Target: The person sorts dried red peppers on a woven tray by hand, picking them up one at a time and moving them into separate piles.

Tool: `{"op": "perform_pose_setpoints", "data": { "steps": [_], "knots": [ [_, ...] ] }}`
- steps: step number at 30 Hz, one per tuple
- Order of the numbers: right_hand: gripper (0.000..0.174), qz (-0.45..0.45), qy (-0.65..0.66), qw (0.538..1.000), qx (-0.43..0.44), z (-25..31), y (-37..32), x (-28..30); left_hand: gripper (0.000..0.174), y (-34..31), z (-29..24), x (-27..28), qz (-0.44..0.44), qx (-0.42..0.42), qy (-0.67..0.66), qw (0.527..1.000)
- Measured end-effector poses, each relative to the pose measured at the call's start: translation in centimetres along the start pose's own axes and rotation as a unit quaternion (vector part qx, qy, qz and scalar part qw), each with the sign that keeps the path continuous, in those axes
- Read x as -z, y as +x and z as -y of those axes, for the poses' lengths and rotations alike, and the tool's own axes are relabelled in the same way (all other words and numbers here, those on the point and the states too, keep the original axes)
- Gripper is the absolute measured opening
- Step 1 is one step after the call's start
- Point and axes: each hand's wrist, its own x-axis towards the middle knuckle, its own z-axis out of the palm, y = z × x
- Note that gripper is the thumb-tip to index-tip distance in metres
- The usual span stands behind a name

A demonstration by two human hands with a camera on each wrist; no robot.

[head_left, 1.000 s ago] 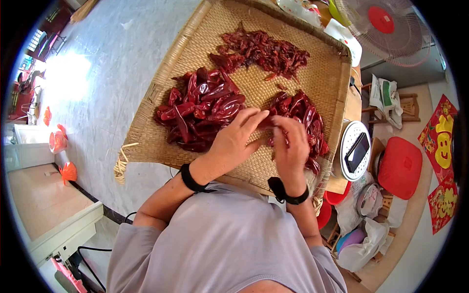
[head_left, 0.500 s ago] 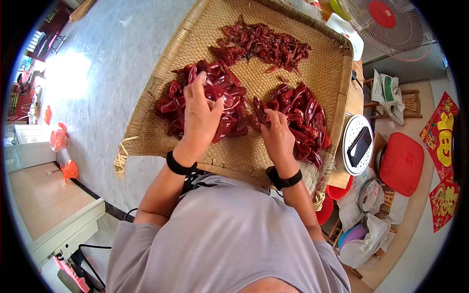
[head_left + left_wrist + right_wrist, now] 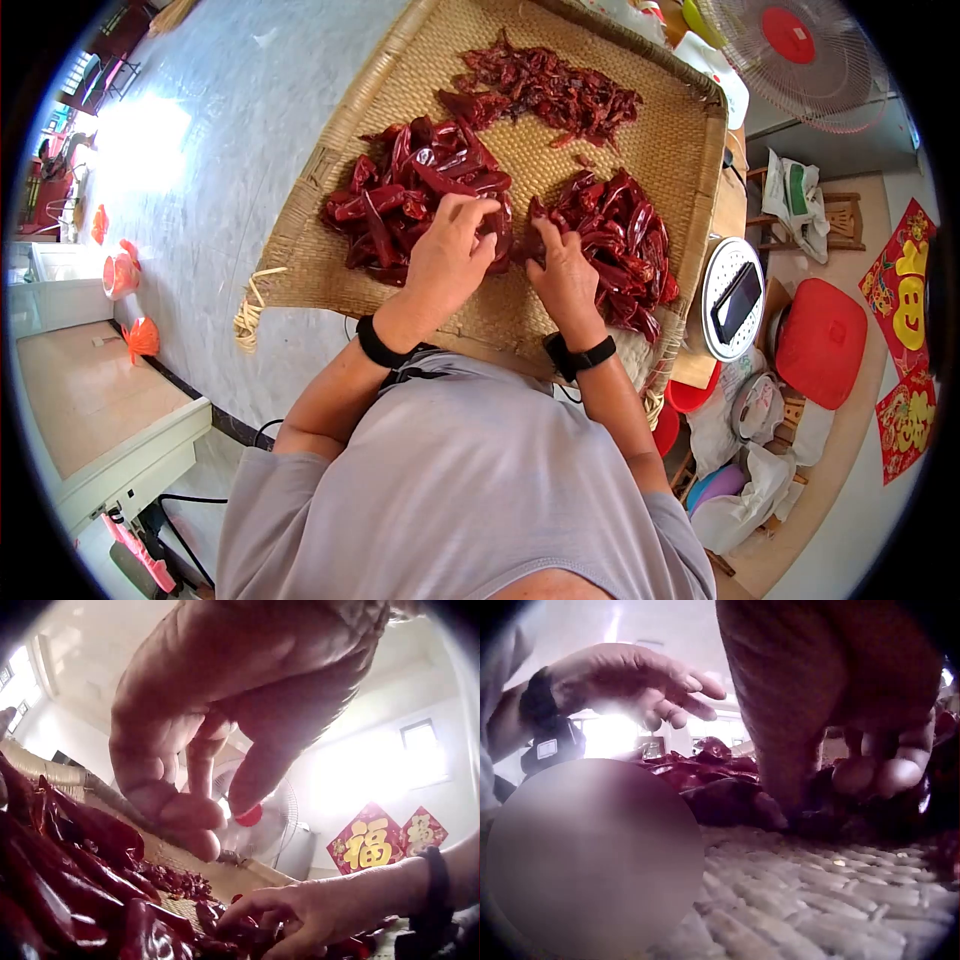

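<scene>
Glossy dark red dried chili peppers lie in a left pile (image 3: 375,215) and a right pile (image 3: 625,235) on a woven bamboo tray (image 3: 470,335). My left hand (image 3: 450,255) is raised over the near right side of the left pile. Its fingers bend loosely with nothing between them in the left wrist view. At the inner edge of the right pile, my right hand (image 3: 567,280) points its fingers down. In the right wrist view its thumb and bent fingers (image 3: 877,776) close around a dark chili pepper (image 3: 821,814), partly hidden by the hand.
Smaller, shrivelled chili pieces (image 3: 550,90) form a heap at the tray's far side. Right of the tray, a phone (image 3: 737,303) lies on a round white perforated lid (image 3: 718,335). A fan (image 3: 790,40) stands at the far right, and a red stool (image 3: 822,340) is lower down.
The hands were together between the piles, then parted. My left hand reached onto the left pile and has since drawn back toward me and rightward. My right hand stays by the right pile.
</scene>
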Motion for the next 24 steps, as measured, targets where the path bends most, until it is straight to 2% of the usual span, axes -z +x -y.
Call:
{"op": "perform_pose_setpoints", "data": {
  "steps": [2, 4, 7, 11, 14, 18, 19, 22, 23, 24],
  "knots": [
    [0.053, 0.036, -0.03, 0.999, -0.006, 0.3, -0.2, -0.1, 0.033, -0.1, 0.2, -0.3, 0.015, 0.0, 0.025, 1.0],
    [0.05, 0.025, -0.01, 1.0, -0.003, 0.2, -0.4, -0.3, 0.026, -0.2, -0.1, -0.5, 0.023, 0.014, 0.041, 0.999],
    [0.044, 0.008, 0.032, 0.999, -0.004, -0.2, -0.7, -0.7, 0.027, -0.6, 0.1, -1.2, 0.087, 0.007, 0.077, 0.993],
    [0.039, -0.036, 0.075, 0.997, -0.004, -1.1, -1.1, 0.0, 0.03, -1.6, -0.2, -2.1, 0.114, -0.021, 0.074, 0.99],
    [0.037, -0.028, 0.168, 0.985, -0.034, -0.4, -2.0, 2.3, 0.035, -2.2, -0.9, -2.4, 0.118, -0.017, 0.028, 0.992],
    [0.036, -0.011, 0.328, 0.944, -0.037, 0.5, -3.3, 3.2, 0.035, -2.3, -0.4, -3.4, 0.093, -0.038, -0.069, 0.993],
    [0.033, 0.029, 0.443, 0.892, -0.088, 0.1, -3.4, 2.2, 0.034, -2.2, 0.0, -3.7, 0.088, -0.04, -0.094, 0.991],
    [0.029, 0.046, 0.489, 0.867, -0.09, 0.7, -3.8, 1.4, 0.03, -2.0, 0.8, -4.1, 0.079, -0.032, -0.104, 0.991],
    [0.028, 0.047, 0.483, 0.871, -0.075, 0.9, -3.9, 1.3, 0.031, -2.1, 1.5, -4.6, 0.068, -0.038, -0.101, 0.992],
    [0.028, 0.053, 0.513, 0.854, -0.075, 0.8, -4.0, 0.9, 0.031, -2.1, 1.7, -4.8, 0.057, -0.044, -0.099, 0.992]
  ]
}}
